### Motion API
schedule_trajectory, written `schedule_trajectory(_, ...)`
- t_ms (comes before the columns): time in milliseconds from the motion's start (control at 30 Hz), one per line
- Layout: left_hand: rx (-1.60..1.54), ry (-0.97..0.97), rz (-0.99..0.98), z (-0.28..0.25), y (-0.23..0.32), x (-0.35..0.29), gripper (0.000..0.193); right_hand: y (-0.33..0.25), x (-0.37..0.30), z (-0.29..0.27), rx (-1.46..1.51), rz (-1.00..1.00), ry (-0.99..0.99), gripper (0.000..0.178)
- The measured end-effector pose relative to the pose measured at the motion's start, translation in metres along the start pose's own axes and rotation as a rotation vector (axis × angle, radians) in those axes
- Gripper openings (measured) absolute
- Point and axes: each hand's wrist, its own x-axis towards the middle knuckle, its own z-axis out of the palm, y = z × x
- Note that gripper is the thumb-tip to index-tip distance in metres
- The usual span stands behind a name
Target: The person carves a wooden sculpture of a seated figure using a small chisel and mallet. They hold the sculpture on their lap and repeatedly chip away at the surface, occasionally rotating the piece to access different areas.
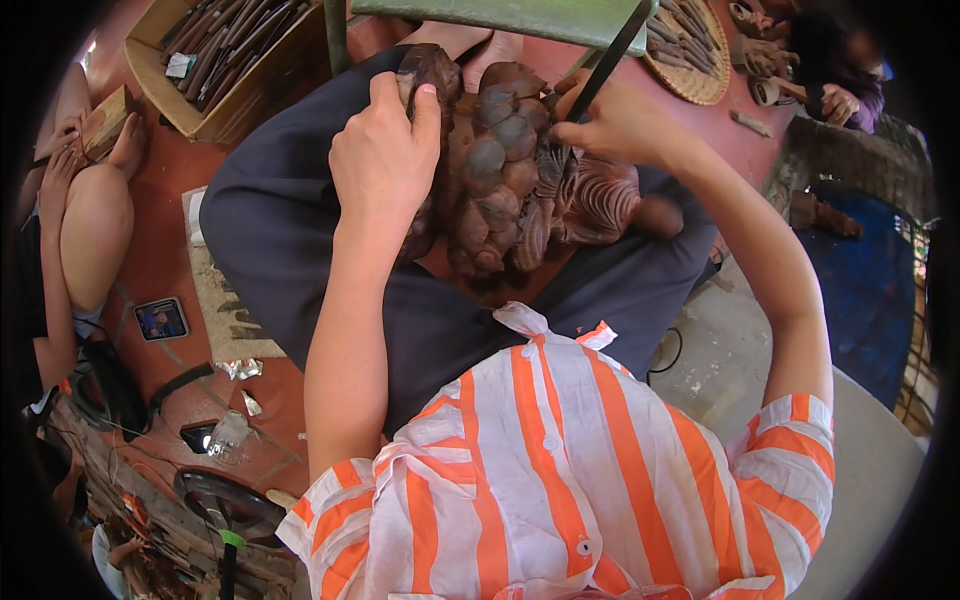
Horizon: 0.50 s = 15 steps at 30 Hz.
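Note:
A dark brown wood carving point(503, 150), cut into rounded lobes and a fan of ridges, rests between my legs. My left hand point(388, 150) is closed on the upright part at its left side, thumb pointing away from me. In my right hand point(622, 118) is a long, dark, flat tool point(607, 65), perhaps a file, slanting up to the right. The fist is just above the carving's right part. The tool's lower end is hidden by my fingers and the carving.
A green stool point(520, 18) stands just beyond the carving. Far left is a cardboard box point(215, 120) of long tools; far right, a round woven tray point(700, 55) holds more. People sit on both sides. A phone point(162, 319) lies on the tiled floor at left.

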Motion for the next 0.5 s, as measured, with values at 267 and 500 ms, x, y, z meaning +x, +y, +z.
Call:
schedule_trajectory(267,0.004,0.004,0.005,0.001,0.0,0.0,0.033,0.001,0.013,-0.003,0.156,0.058,0.101,0.026)
schedule_trajectory(500,0.012,0.005,0.002,0.0,0.001,0.0,0.033,0.011,0.011,0.007,0.03,-0.091,0.151,0.028)
